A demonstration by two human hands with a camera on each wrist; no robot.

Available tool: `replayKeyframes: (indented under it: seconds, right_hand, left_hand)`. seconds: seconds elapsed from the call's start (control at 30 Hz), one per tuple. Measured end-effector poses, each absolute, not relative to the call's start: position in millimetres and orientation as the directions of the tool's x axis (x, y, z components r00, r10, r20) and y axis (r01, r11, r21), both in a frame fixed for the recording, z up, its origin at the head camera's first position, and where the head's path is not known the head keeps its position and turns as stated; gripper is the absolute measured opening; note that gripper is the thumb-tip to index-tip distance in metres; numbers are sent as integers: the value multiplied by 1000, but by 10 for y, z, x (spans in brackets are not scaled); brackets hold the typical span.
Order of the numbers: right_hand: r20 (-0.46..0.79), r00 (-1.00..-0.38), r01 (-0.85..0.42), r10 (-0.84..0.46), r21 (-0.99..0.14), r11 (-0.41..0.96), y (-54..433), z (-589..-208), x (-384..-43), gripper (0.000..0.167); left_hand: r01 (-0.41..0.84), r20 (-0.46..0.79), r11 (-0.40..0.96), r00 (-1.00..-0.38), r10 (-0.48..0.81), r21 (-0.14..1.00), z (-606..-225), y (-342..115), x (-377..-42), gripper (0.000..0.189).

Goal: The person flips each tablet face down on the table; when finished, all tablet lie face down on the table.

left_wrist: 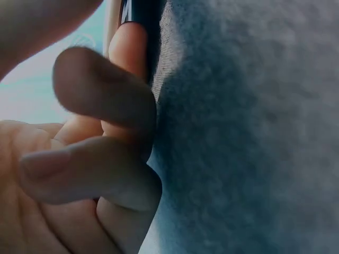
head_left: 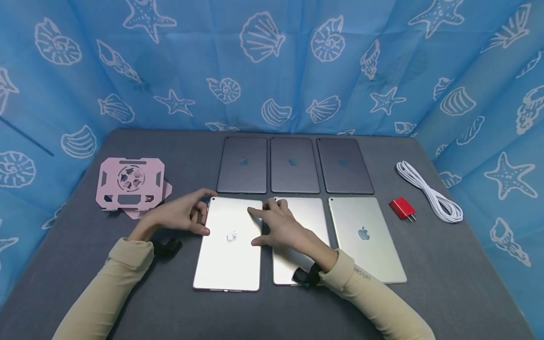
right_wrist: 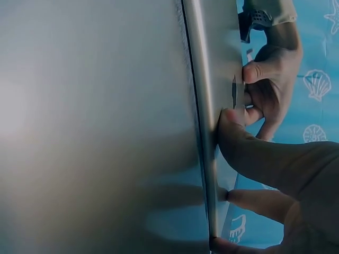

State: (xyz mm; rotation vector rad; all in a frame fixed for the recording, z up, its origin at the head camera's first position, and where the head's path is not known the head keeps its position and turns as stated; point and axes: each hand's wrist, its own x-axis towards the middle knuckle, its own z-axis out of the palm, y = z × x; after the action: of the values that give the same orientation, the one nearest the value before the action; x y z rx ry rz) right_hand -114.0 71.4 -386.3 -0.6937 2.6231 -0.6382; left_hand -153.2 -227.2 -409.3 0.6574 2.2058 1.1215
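Observation:
A silver tablet [head_left: 228, 264] lies face down at the front left, its apple logo showing. My left hand [head_left: 182, 212] is at its left edge, index finger by the top corner and thumb lower along the side. The left wrist view shows the other fingers [left_wrist: 90, 172] loosely bent beside the edge. From the opposite side, my right hand [head_left: 282, 226] touches the same tablet with thumb and fingers spread along its right edge. That hand reaches over a second silver tablet [head_left: 312, 212] and partly hides it. In the right wrist view, the thumb [right_wrist: 249, 151] rests at the tablet's edge.
A third silver tablet [head_left: 367, 255] lies to the right. Behind stand in a row three dark grey tablets, one being the middle dark tablet [head_left: 294, 174]. A pink stand [head_left: 108, 189] sits left; a red charger plug [head_left: 401, 208] and coiled white cable [head_left: 425, 189] lie right.

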Motion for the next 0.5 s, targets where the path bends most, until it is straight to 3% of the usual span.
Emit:
replayKeyframes:
  seconds: [0.5]
  right_hand:
    - [-233,-827,-364,-511,-470,804,815,-3846,-1180,79]
  left_hand:
    - [233,-279,630,-746,604,741,-4023,-2090,-1541,89]
